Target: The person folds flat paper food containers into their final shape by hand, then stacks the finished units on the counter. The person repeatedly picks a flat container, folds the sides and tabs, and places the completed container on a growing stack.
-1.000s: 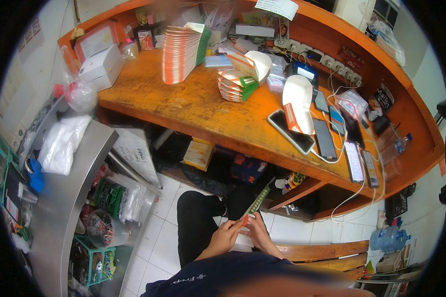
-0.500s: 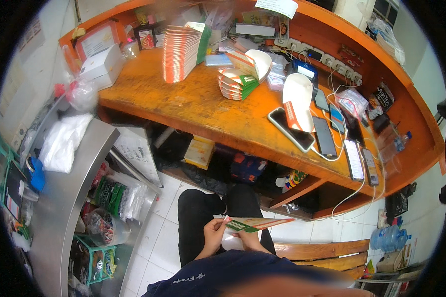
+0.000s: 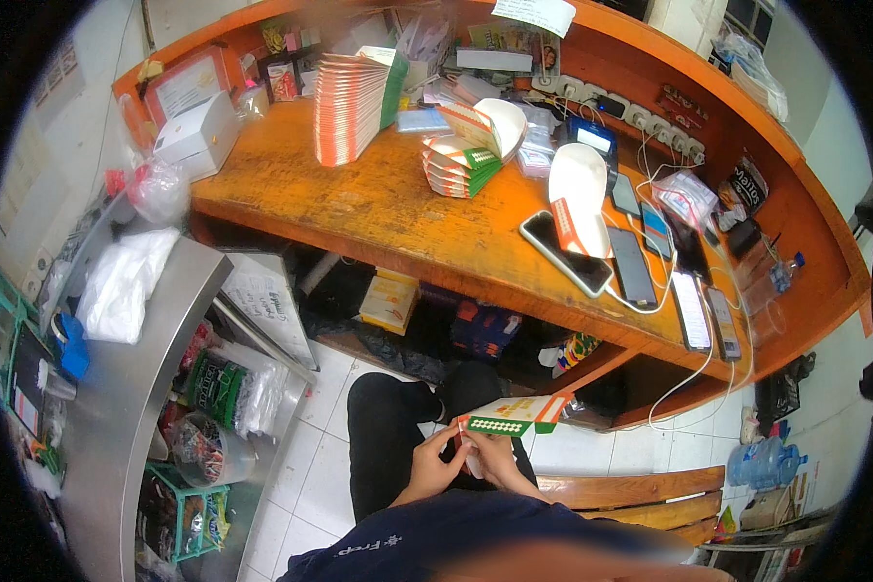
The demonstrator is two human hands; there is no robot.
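Over my lap, my left hand (image 3: 434, 469) and my right hand (image 3: 495, 458) both grip a printed paper food box (image 3: 516, 411), orange, white and green. Its folded panel rises up and to the right from my fingers. The fingertips of both hands meet at its lower left end, where a bit of white card shows beneath them. On the desk ahead stand a tall nested stack of like boxes (image 3: 351, 109) and a shorter, fanned pile (image 3: 459, 167). An unfolded white box piece (image 3: 580, 199) lies right of that pile.
The orange wooden desk (image 3: 291, 189) curves across the front, with several phones (image 3: 633, 267) and charging cables on its right. Left is a steel counter (image 3: 155, 388) holding white plastic bags (image 3: 126, 281). Beside my right hip runs a wooden bench (image 3: 630, 485).
The box has turned and lifted, so more of its printed side faces up. Both hands have shifted slightly, and the right fingers have moved in close to the left ones.
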